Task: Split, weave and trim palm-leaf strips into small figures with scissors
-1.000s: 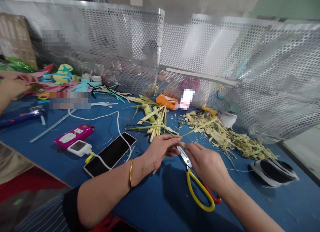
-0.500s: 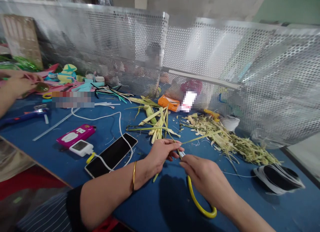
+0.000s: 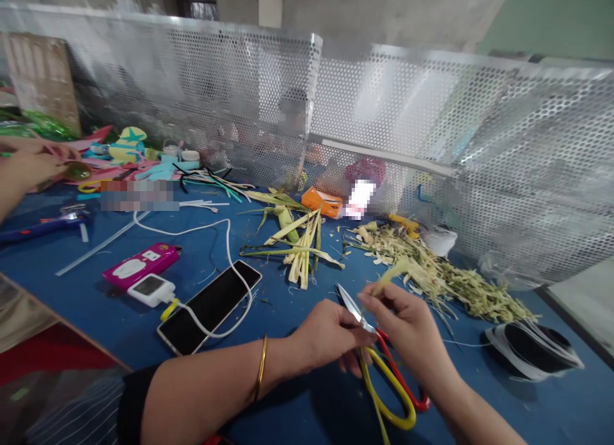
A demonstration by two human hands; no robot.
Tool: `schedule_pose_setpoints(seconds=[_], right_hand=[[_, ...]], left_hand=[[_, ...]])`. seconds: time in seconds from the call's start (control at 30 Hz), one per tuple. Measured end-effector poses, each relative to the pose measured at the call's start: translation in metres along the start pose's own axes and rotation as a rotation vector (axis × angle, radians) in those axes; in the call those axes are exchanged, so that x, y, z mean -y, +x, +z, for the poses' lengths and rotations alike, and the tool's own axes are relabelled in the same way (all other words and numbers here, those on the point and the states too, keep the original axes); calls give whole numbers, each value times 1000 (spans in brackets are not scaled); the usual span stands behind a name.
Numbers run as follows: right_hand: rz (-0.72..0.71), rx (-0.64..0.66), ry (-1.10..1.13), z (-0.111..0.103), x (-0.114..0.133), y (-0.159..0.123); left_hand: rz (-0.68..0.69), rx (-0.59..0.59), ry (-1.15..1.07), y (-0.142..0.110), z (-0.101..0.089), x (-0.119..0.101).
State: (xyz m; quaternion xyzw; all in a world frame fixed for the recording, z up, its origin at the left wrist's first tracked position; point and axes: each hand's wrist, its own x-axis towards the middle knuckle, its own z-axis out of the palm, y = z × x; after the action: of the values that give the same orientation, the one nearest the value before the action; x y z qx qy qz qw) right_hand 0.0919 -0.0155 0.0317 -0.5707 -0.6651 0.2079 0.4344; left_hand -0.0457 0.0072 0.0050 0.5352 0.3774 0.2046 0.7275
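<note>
My left hand is closed, its thumb and fingers pinching a narrow plant-leaf strip that hangs down below it. A pair of scissors with one yellow and one red handle lies between my hands, blades pointing up and left. My left fingers cover part of the scissors near the pivot, and I cannot tell whether they bear them. My right hand is closed in a pinch on a pale green leaf strip, just above the red handle. Whether both strip ends belong to one piece is hidden.
Pale leaf strips lie ahead, a heap of shredded leaf to the right. Nearby are a black spool, a phone and a magenta box with a white cable. Another person's hand works at far left. Perforated metal panels stand behind.
My right hand has come off the scissors, moved up and right, and now pinches a leaf strip. My left hand has moved down and right beside the scissors, whose blades now show.
</note>
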Motion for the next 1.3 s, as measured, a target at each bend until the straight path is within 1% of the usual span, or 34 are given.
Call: schedule_pose_setpoints(seconds=[0.07, 0.13, 0.2, 0.33, 0.37, 0.43, 0.5, 0.67, 0.77, 0.83, 0.93, 1.03, 1.1, 1.23, 1.3], right_hand=[[-31, -136, -17, -6, 3, -2], [-131, -180, -108, -10, 8, -5], [-299, -140, -243, -11, 12, -10], [-735, -11, -570, 2, 15, -19], [-812, 5, -650, 6, 14, -20], [-884, 8, -775, 14, 11, -21], [-885, -8, -829, 18, 7, -21], [-835, -84, -805, 14, 3, -17], [-802, -108, -780, 12, 3, -15], [-799, -82, -787, 13, 2, -15], [-832, -31, -853, 18, -2, -16], [-845, 8, -916, 22, -4, -18], [-820, 41, -876, 21, -2, -18], [-791, 148, -656, 17, 9, -17], [-817, 158, -694, 19, 10, -17]], left_hand=[[-30, -11, -55, 2, -4, 0], [-32, -45, -127, 4, -11, 0], [-19, -86, -214, 6, -17, -1], [1, -197, -386, 9, -25, -7], [3, -210, -416, 10, -26, -8], [-5, -213, -465, 9, -29, -11], [-23, -194, -506, 9, -31, -13], [-11, -89, -600, 5, -34, -21], [-16, -82, -654, 3, -35, -24], [-8, -76, -642, 4, -34, -24], [58, -60, -579, 5, -32, -21], [97, -96, -560, 5, -31, -18], [98, -138, -572, 5, -31, -18], [118, -168, -597, 6, -32, -18], [108, -166, -621, 7, -32, -17]])
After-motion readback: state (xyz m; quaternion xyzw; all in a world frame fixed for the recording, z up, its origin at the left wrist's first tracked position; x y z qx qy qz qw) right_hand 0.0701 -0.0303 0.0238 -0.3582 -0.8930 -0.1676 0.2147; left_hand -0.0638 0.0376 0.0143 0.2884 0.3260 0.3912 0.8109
